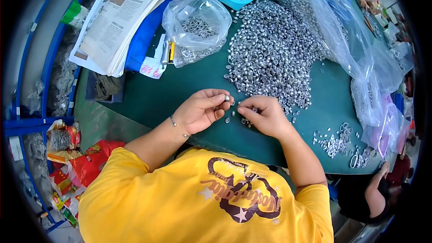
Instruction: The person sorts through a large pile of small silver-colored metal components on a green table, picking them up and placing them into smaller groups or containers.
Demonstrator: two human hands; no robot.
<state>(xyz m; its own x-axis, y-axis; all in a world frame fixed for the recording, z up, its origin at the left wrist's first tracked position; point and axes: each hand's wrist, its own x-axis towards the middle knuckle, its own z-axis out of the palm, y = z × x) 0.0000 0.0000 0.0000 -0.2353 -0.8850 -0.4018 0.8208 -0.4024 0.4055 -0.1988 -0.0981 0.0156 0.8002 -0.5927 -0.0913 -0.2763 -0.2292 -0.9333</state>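
My left hand (201, 110) pinches a small silvery oval metal piece (227, 98) between thumb and fingers, held above the table. Close beside it, my right hand (267, 117) is closed, its thumb and fingertips pressed together; what they hold, if anything, is too small to tell. A few loose metal pieces (233, 114) lie between and below the two hands. Just beyond them spreads a large heap of the same silvery oval pieces (270, 49), some showing hollow backs.
The green table (153, 96) holds a clear bag of metal rings (196, 29), a stack of papers (121, 22) and a light blue basket (238, 2) of metal parts. Large plastic bags (342, 31) and a small metal pile (335, 141) lie rightward. Other people are at the right edge.
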